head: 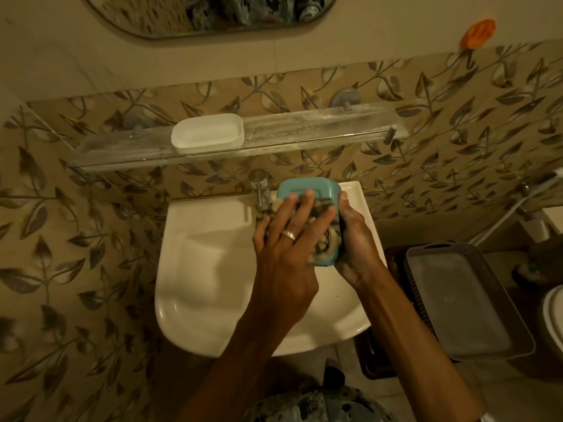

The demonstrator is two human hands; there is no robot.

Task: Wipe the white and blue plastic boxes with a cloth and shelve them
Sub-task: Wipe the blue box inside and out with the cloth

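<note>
A blue plastic box is held over the right side of the sink, its underside turned toward me. My right hand grips its right edge from below. My left hand lies flat across the box and presses a patterned cloth against it. The cloth bunches out under my fingers. A white plastic box stands open side up on the glass shelf above the sink.
A chrome tap stands just left of the blue box. A grey tray sits on a dark basket to the right of the sink. A mirror hangs above the shelf, and an orange item sticks to the wall.
</note>
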